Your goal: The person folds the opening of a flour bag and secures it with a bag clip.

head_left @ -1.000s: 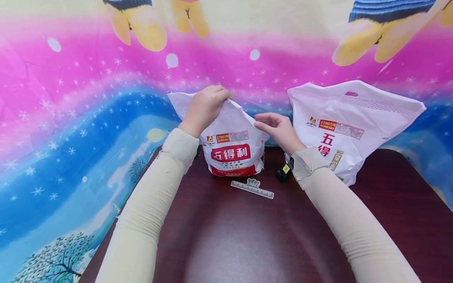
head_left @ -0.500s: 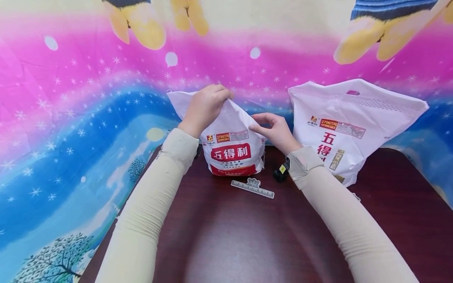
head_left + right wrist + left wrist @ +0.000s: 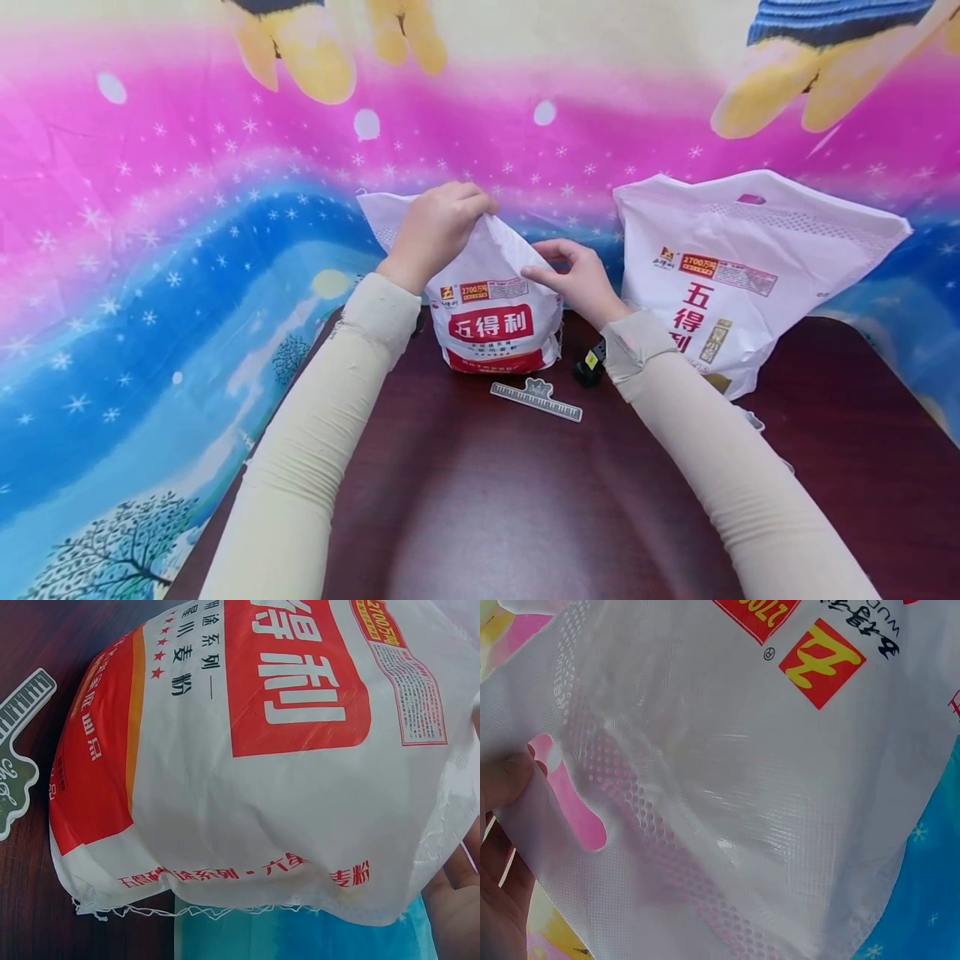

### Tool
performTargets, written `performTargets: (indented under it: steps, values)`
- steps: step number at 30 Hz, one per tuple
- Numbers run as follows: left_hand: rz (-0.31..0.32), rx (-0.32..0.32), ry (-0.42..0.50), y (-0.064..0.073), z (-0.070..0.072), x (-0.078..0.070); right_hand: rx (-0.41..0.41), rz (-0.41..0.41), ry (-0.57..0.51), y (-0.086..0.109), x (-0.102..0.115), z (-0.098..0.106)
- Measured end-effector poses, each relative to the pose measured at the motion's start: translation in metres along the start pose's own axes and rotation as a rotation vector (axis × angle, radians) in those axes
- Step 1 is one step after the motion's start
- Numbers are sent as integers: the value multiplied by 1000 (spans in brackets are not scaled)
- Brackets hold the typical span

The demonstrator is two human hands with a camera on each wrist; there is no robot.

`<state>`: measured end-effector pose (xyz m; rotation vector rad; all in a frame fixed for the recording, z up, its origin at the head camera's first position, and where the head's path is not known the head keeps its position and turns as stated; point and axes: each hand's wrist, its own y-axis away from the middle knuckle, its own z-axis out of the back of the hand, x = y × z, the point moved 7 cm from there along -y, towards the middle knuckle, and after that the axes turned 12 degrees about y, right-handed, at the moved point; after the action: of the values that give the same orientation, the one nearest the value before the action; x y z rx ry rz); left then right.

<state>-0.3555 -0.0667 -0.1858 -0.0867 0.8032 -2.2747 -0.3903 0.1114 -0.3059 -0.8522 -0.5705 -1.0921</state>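
While the left hand [image 3: 437, 229] pinches its top, a plump, white plastic bag with red lettering [image 3: 491, 323] has its side edge pinched by the right hand [image 3: 581, 279].
It stands on a glossy red-brown worktop [image 3: 480, 508] before snowflake-patterned cloth [image 3: 247, 217]; only the left wrist view shows its oval handle slot [image 3: 576, 804].

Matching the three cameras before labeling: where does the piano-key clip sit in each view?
Head: the piano-key clip lies on the table, just below center, in front of the held white bag.
Left wrist: not in it.
Right wrist: piano-key clip at the left edge, partly cut off by the frame.
Shared landmark: the red "2700" box on the held bag, cut off at the top edge in both wrist views.
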Motion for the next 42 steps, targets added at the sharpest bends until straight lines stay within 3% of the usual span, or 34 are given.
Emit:
performTargets:
  steps: [15, 24, 34, 42]
  values:
    - [-90, -16, -97, 4, 3, -2, -56, -23, 65, -2, 1, -3]
    - [-142, -63, -110, 8, 8, -1, -67, -18, 80, -3, 0, -4]
    - [-60, 8, -104, 11, 10, 5, -49, 5, 181, -4, 4, -1]
    - [95, 42, -125, 2, 23, 2, -42, 17, 194, -4, 6, 0]
